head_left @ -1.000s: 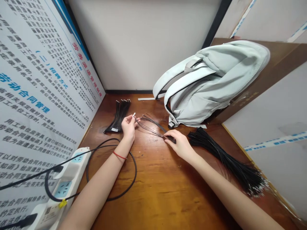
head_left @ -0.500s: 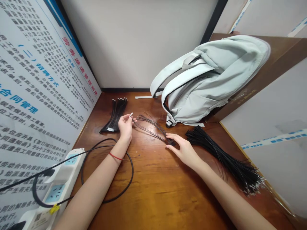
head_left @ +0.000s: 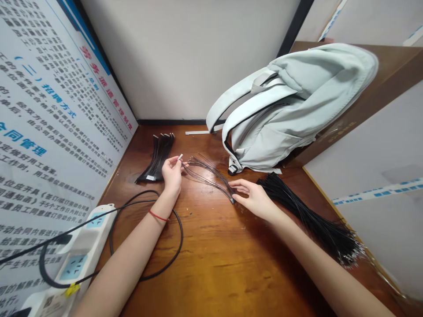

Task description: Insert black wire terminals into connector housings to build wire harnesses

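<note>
My left hand point(head_left: 172, 175) is closed in a pinch on a small white connector point(head_left: 180, 156) at one end of several thin dark wires point(head_left: 205, 179). These wires run in a curve across to my right hand point(head_left: 254, 200), whose thumb and fingers are closed on their other end. A small light tip shows just under that thumb. More loose thin wires point(head_left: 209, 165) lie just behind, their far ends near my left fingertips. A bundle of black wire harnesses point(head_left: 160, 157) rests beyond my left hand. To the right of my right hand lies a thick bundle of black wires point(head_left: 307, 215) with silvery ends.
A pale backpack point(head_left: 280, 119) leans at the back right against a brown box point(head_left: 370, 83). A white power strip point(head_left: 84, 246) and a looped black cable point(head_left: 181, 237) occupy the left side. A printed board point(head_left: 66, 110) stands along the left.
My right hand has drawn its thumb and fingers together on the wire end, which now shows a light tip below the thumb. The left hand keeps its pinch almost unmoved.
</note>
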